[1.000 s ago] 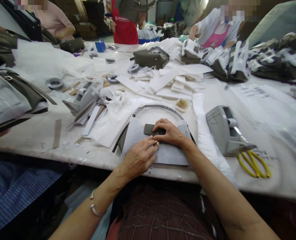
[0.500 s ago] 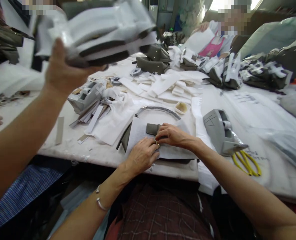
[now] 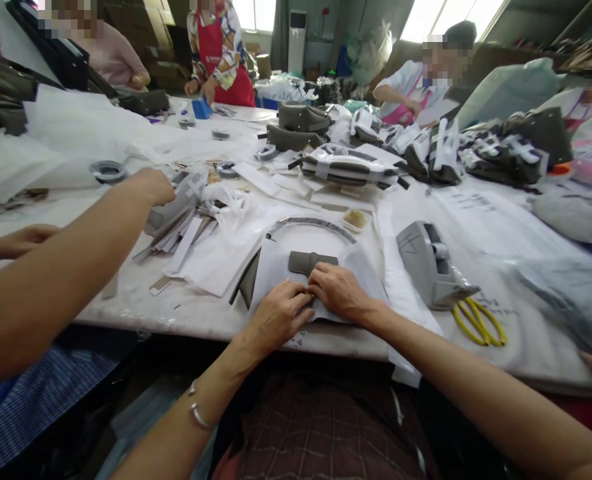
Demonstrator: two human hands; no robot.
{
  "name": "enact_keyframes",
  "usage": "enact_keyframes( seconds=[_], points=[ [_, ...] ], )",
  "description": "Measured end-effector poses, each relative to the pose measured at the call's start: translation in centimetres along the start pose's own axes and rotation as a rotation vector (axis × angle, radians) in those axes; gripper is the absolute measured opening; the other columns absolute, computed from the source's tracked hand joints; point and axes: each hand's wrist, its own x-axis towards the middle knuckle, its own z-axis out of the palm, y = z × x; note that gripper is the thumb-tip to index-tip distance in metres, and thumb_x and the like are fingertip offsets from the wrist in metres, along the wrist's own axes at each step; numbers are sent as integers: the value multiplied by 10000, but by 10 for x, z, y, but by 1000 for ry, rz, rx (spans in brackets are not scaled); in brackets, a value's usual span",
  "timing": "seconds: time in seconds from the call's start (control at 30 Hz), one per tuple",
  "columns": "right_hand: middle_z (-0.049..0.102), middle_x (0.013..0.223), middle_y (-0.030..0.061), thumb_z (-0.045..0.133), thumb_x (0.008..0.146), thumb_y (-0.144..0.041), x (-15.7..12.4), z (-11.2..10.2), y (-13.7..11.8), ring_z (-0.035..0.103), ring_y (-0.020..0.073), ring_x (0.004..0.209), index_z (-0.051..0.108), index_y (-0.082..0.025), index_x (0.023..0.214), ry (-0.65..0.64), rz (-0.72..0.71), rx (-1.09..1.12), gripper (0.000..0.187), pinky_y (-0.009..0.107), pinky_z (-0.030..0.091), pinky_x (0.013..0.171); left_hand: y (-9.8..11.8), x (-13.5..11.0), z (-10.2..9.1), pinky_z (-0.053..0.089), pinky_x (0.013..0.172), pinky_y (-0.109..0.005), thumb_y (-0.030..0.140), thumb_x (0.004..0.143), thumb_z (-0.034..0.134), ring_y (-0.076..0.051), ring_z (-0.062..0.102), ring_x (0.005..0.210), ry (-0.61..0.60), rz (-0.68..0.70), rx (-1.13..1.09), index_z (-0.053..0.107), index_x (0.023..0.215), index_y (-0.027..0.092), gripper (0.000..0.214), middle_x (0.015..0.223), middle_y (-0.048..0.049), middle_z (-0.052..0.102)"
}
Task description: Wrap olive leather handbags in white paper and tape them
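The olive bag (image 3: 247,283) lies on the table (image 3: 151,313), close to the front edge, with only a narrow band of tabletop before it. A white sheet (image 3: 269,267) covers most of its face, and the small olive flap (image 3: 303,263) lies over this sheet. The wrapped handle (image 3: 321,223) arches away behind. The left hand (image 3: 282,312) and the right hand (image 3: 340,292) have fingers bent, their tips nearly meeting below the flap; I cannot tell what is pinched there. Behind the handle, a small dish (image 3: 356,219) is near. On the right, a long white strip (image 3: 392,257) borders the bag, then come a tape dispenser (image 3: 426,267) and yellow scissors (image 3: 479,323). On the left, paper strips (image 3: 179,250) limit the room, and another person's arm (image 3: 71,267) reaches over the table.
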Motion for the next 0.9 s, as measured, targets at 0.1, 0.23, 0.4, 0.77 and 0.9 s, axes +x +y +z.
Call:
enact_keyframes(
  seconds=[0.1, 0.23, 0.4, 0.77, 0.9],
  points=[
    [653, 938, 45, 618, 926, -245, -5, 0, -1, 610, 167, 840, 682, -191, 892, 30, 113, 112, 91, 274, 457, 769, 5, 5, -6, 493, 988, -376, 247, 915, 614, -214, 618, 1023, -97, -58, 54, 657, 997, 205, 102, 1031, -51, 657],
    [666, 1136, 92, 628, 921, -362, -10, -8, 15, 596, 250, 1067, 669, -196, 1085, 61, 141, -4, 237, 377, 434, 940, 9, 24, -21, 528, 826, -320, 306, 980, 505, -192, 639, 880, -266, -134, 157, 623, 999, 204, 157, 948, -36, 645],
    [571, 1375, 184, 493, 967, -515, -21, 2, 43, 458, 319, 1315, 525, -97, 1340, 55, 331, -144, 561, 475, 280, 1118, -1, 54, -33, 524, 830, -372, 298, 957, 523, -249, 633, 947, -300, -148, 368, 608, 990, 170, 157, 993, -87, 650],
    [683, 1021, 127, 445, 914, -693, -16, 5, 60, 570, 293, 1039, 655, -172, 959, 96, 296, -149, 563, 475, 328, 1033, -58, 51, -28, 376, 1066, -524, 625, 840, 600, -351, 483, 1294, -169, -254, 343, 541, 1299, 154, 661, 1350, -164, 577],
    [680, 1041, 134, 430, 916, -698, -16, 9, 64, 565, 297, 1065, 663, -166, 987, 102, 292, -156, 584, 500, 289, 1073, -73, 63, -27, 267, 1132, -538, 689, 854, 530, -325, 500, 1253, -217, -252, 344, 594, 1212, 160, 642, 1257, -152, 622]
  ],
)
